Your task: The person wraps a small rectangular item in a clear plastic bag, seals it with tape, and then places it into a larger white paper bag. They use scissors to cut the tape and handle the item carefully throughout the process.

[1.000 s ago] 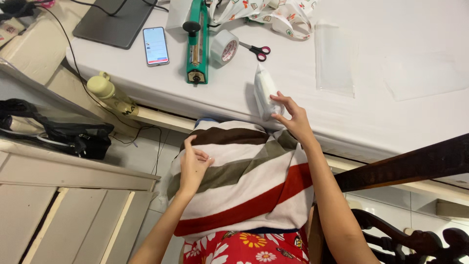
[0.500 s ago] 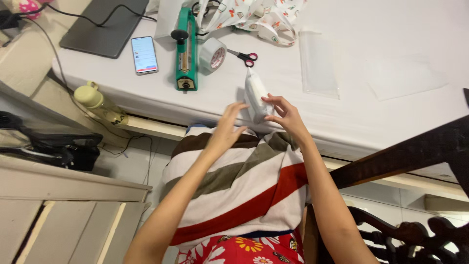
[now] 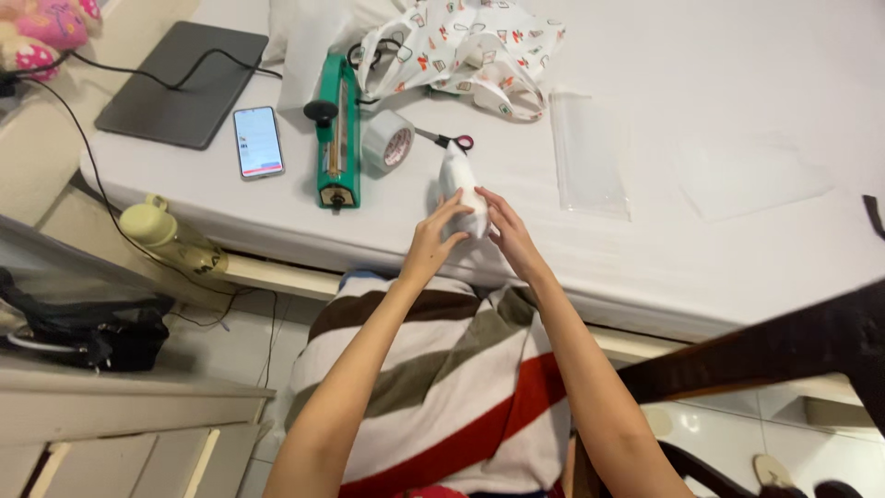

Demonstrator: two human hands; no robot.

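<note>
Both hands on the white packet [image 3: 458, 189], which stands roughly upright at the near edge of the white table [image 3: 719, 83], about mid-width. Left hand [image 3: 431, 242] comes at it from the left, thumb and fingers curled onto its lower left side. Right hand [image 3: 510, 238] is on the lower right side, fingers slightly spread and touching it. Packet is pinched between the two hands (how firm the grip is, can't tell).

Around it on the table:
- Red-handled scissors [image 3: 449, 140] just beyond the packet's top, nearly touching it.
- Roll of clear tape [image 3: 386, 141] just left of the scissors, on its side.
- Green heat sealer [image 3: 332, 138] left of the tape, long axis running near-to-far, black knob on its arm.
- Phone [image 3: 258, 141] further left, screen lit, face up.
- Dark flat pad [image 3: 182, 83] at far left with a black cable running over it.
- Printed white fabric bag [image 3: 464, 46] at the far side, bunched up.
- Clear plastic sleeve [image 3: 589, 152] to the right of the packet, lying flat, well apart from the hands.

Off the table: pale yellow bottle [image 3: 171, 237] on the ledge at left, below the table edge. Striped towel [image 3: 447, 378] (brown, grey, red bands on white) covers the lap under both forearms. Dark wooden rail [image 3: 784, 346] crosses at near right.
</note>
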